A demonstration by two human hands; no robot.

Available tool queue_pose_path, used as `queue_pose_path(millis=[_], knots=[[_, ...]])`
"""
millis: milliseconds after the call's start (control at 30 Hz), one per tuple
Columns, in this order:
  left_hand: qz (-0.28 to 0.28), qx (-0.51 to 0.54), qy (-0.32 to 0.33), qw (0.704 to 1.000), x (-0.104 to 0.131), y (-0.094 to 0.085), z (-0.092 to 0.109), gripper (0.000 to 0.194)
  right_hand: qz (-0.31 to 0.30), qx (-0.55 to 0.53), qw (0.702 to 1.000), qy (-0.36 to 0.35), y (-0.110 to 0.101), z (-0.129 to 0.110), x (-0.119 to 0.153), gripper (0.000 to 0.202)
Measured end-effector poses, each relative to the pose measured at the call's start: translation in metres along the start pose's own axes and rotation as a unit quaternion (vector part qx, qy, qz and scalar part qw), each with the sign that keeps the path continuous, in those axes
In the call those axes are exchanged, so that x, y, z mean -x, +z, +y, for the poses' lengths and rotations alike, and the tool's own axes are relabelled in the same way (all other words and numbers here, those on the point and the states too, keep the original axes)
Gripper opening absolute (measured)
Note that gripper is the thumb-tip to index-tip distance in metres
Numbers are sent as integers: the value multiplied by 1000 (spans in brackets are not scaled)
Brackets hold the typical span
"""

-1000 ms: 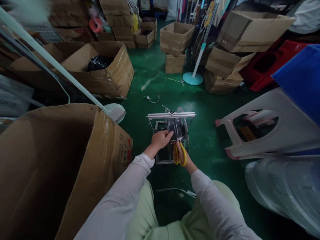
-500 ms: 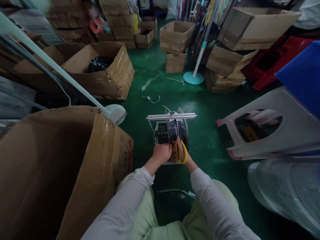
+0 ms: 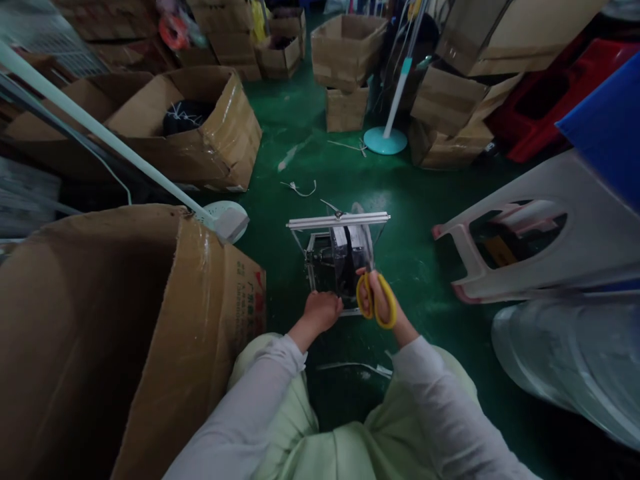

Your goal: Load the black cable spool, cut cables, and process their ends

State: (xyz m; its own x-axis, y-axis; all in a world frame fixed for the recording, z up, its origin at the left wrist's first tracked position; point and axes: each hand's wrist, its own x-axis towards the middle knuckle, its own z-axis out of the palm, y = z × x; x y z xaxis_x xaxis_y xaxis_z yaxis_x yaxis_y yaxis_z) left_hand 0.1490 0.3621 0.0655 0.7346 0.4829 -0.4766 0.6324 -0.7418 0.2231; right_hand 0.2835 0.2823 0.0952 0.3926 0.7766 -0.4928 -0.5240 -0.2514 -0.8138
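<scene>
A pair of scissors with yellow handles is in my right hand, its blades pointing away from me along the right side of a metal frame. The frame, with a silver top bar, stands on the floor in front of me and carries a reel wound with dark material. At the frame's near left side, my left hand is closed, fingers curled by the lower end of the dark material. What is pinched there is too small and dim to make out.
A large open cardboard box stands close at my left. To the right are a white plastic stool on its side and a clear plastic barrel. White strips lie on the green floor. A turquoise stand base is farther off.
My right hand has moved right with the scissors, away from my left hand and the reel's middle. The dark winding looks shifted on the reel. The camera view has tilted slightly downward.
</scene>
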Motion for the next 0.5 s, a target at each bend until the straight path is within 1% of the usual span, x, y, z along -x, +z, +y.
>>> queue_pose_path(millis=[67, 133, 200, 267, 333, 400, 433, 500], knots=[[20, 3, -7, 1000, -2, -10, -1, 49, 28, 18, 998, -52, -14, -14, 4, 55], [54, 12, -21, 998, -8, -24, -2, 49, 83, 68, 991, -82, -30, -22, 2, 54], [85, 25, -48, 995, -16, -41, -3, 45, 144, 139, 977, -78, -46, -22, -6, 56], [115, 37, -78, 990, -25, -58, -3, 40, 179, 213, 958, -64, -58, -15, -13, 61], [160, 42, -97, 982, -32, -74, -3, 33, 176, 278, 942, -64, -65, -6, -19, 64], [213, 31, -84, 973, -37, -86, -3, 32, 156, 327, 929, -76, -66, 2, -22, 64], [236, 17, -64, 970, -38, -90, -3, 35, 149, 344, 924, -82, -65, 5, -23, 62], [263, -23, 9, 965, -41, -95, -4, 36, 150, 365, 914, -96, -62, 7, -25, 57]])
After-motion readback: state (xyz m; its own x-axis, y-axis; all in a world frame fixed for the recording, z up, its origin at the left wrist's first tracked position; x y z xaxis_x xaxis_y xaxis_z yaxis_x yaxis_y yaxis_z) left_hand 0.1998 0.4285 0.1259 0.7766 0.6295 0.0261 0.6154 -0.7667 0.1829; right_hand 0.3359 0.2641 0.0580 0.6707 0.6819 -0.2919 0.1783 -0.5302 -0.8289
